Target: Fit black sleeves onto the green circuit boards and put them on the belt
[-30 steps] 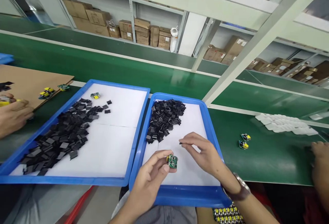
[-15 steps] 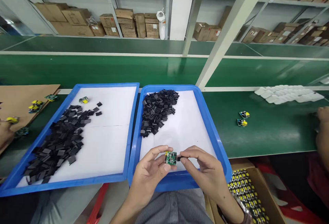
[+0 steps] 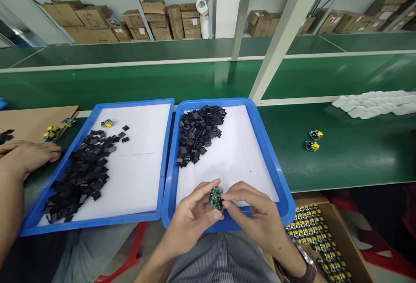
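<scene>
My left hand is closed around a small green circuit board, held by its edges above the front of the right blue tray. The board's soldered face is tilted towards me. Against its right edge, my right hand pinches a small black piece, mostly hidden behind the fingertips. Beyond both hands, a heap of flat black pieces lies on the white lining at the tray's far left.
A left blue tray holds more black pieces and one board. Another person's hand rests beside cardboard. Two boards lie on the green bench right. A carton of boards stands below.
The board in my left hand has turned, and the black piece has come up against its edge. The other person's hand has reached further in at left. My view has shifted slightly.
</scene>
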`<state>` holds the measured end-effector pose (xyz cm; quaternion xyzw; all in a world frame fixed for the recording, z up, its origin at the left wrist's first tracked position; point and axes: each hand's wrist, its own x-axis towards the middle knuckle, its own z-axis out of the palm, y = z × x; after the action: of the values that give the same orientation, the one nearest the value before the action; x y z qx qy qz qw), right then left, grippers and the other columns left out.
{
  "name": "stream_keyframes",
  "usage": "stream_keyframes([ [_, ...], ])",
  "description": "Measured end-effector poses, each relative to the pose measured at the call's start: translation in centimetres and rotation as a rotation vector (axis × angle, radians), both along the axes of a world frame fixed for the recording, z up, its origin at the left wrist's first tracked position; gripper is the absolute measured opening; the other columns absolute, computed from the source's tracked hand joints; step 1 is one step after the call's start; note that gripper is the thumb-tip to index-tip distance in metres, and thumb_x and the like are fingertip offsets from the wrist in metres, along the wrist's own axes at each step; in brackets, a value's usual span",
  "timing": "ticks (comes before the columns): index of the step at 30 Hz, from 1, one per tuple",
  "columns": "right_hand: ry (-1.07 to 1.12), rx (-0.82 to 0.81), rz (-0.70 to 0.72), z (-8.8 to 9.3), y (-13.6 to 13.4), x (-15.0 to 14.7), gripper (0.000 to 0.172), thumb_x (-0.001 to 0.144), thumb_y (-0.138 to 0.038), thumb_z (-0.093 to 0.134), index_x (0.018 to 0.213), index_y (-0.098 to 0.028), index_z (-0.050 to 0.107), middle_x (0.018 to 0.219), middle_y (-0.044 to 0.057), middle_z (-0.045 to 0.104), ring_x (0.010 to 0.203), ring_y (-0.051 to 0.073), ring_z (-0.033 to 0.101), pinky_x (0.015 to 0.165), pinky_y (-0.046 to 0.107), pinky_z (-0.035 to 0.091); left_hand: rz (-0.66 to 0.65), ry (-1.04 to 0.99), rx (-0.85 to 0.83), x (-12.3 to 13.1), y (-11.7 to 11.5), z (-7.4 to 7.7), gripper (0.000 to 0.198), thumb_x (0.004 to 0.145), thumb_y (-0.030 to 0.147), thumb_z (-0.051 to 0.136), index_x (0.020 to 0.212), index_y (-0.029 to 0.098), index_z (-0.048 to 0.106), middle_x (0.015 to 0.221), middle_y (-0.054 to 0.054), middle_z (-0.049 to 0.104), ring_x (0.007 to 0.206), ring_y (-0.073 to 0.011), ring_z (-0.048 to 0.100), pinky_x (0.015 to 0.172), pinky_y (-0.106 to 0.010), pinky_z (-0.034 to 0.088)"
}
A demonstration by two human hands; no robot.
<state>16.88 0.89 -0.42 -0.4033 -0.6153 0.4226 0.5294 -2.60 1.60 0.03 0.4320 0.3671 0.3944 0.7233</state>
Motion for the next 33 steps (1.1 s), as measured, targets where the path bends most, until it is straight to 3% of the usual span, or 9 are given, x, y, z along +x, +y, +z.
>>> stream_keyframes([
  [3, -0.011, 0.009, -0.017, 0.2, 0.0, 0.0, 0.03, 0.094, -0.005, 0.068, 0.112, -0.026, 0.077, 0.092, 0.004, 0.077, 0.085, 0.019, 0.073, 0.074, 0.034, 0.06, 0.051, 0.034, 0.008, -0.1, 0.0, -0.1, 0.045, 0.092, 0.025, 0.08, 0.136, 0.03, 0.07, 0.116, -0.008, 0.073, 0.099, -0.0202, 0.073, 0.088, -0.032, 0.064],
  [7, -0.012, 0.009, -0.038, 0.3, -0.1, 0.2, 0.027, 0.094, -0.004, 0.067, 0.108, -0.025, 0.077, 0.092, 0.004, 0.074, 0.084, 0.018, 0.072, 0.072, 0.033, 0.058, 0.082, 0.092, 0.006, -0.2, 0.0, -0.4, 0.036, 0.089, 0.025, 0.083, 0.124, 0.026, 0.077, 0.116, -0.008, 0.078, 0.111, -0.0217, 0.073, 0.099, -0.03, 0.06],
  [12, -0.052, -0.027, 0.002, 0.2, -0.4, 0.6, 0.025, 0.095, -0.006, 0.067, 0.108, -0.025, 0.076, 0.09, 0.002, 0.072, 0.081, 0.016, 0.069, 0.071, 0.03, 0.055, 0.062, 0.027, -0.033, 0.1, -0.1, -0.5, 0.036, 0.088, 0.024, 0.084, 0.124, 0.028, 0.079, 0.113, -0.007, 0.079, 0.105, -0.0201, 0.075, 0.094, -0.028, 0.061],
  [26, -0.238, -0.057, 0.107, 1.3, 0.0, 1.4, 0.017, 0.095, -0.007, 0.063, 0.093, -0.023, 0.069, 0.081, 0.0, 0.064, 0.075, 0.016, 0.061, 0.067, 0.029, 0.047, 0.051, 0.187, 0.204, 0.3, -0.3, -1.0, 0.035, 0.09, 0.024, 0.082, 0.124, 0.03, 0.079, 0.097, -0.005, 0.069, 0.079, -0.0128, 0.059, 0.071, -0.023, 0.053],
  [33, -0.201, -0.128, 0.187, 1.0, 0.8, 2.2, 0.017, 0.095, -0.009, 0.061, 0.087, -0.022, 0.068, 0.08, 0.0, 0.065, 0.074, 0.016, 0.061, 0.07, 0.03, 0.048, 0.018, 0.3, 0.238, 0.9, -0.8, -1.2, 0.034, 0.097, 0.027, 0.073, 0.132, 0.03, 0.075, 0.107, -0.007, 0.072, 0.093, -0.0191, 0.065, 0.082, -0.031, 0.056],
])
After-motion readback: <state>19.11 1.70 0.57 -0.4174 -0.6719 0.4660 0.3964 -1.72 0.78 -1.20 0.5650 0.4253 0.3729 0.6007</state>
